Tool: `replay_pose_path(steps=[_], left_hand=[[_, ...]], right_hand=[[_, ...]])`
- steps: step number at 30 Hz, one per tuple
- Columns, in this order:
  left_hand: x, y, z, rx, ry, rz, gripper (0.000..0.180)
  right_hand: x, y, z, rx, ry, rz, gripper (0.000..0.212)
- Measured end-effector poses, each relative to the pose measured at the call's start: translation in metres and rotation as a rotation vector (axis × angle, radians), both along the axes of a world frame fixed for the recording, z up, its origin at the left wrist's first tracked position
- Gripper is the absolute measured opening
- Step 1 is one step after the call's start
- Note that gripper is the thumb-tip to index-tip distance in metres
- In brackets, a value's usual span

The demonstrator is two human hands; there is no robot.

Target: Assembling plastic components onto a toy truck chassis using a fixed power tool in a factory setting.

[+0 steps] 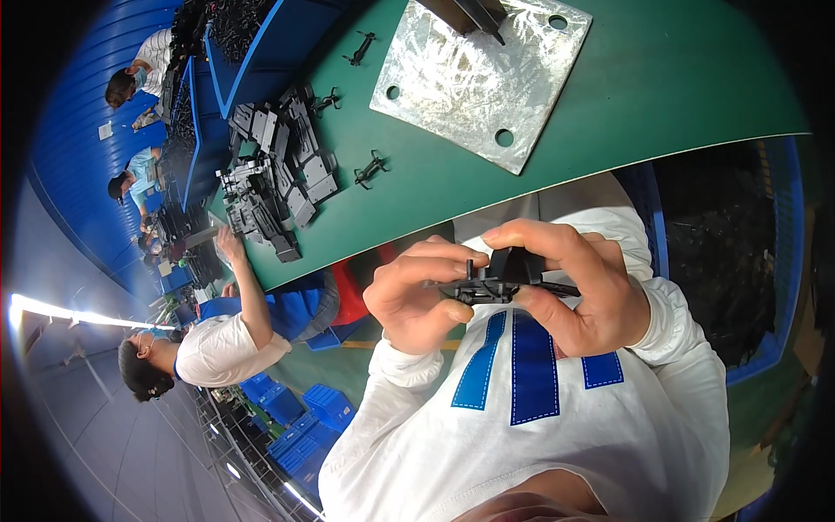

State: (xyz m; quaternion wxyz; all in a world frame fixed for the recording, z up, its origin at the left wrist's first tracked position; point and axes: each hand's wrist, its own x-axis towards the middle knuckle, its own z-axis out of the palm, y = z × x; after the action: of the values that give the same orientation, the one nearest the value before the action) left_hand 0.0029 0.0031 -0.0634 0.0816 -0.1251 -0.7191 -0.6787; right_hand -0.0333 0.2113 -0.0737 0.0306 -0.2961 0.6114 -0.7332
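Observation:
Between my two hands, in front of my chest, is a small black plastic part [500, 283] with a raised block and thin protruding pieces. My left hand [417, 291] pinches its left end between thumb and fingers. Around the right end, my right hand [578, 283] grips with the index finger on top and the thumb below. My fingers hide some of the part, so its exact kind does not show. The held part is off the table, just before the table's near edge.
A metal plate [470, 87] with corner holes lies on the green table [670, 78]. Several black plastic parts [278, 165] are heaped at left; a small black clip-like piece [370, 170] lies apart. A blue crate [783, 261] stands at right. A co-worker [230, 348] reaches toward the table at left.

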Motion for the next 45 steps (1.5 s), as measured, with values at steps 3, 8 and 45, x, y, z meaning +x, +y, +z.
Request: replay_pose_path(steps=[3, 8, 45], left_hand=[[0.001, 0.003, -0.001, 0.003, -0.004, 0.018, 0.044], [0.002, 0.006, 0.003, -0.01, 0.011, 0.043, 0.038], [-0.004, 0.015, 0.008, -0.115, -0.11, 0.049, 0.032]], right_hand=[[0.001, -0.002, -0.003, -0.005, -0.007, -0.049, 0.05], [0.001, -0.001, -0.005, -0.049, -0.043, -0.043, 0.048], [-0.014, -0.004, -0.015, -0.1, -0.241, -0.05, 0.041]])
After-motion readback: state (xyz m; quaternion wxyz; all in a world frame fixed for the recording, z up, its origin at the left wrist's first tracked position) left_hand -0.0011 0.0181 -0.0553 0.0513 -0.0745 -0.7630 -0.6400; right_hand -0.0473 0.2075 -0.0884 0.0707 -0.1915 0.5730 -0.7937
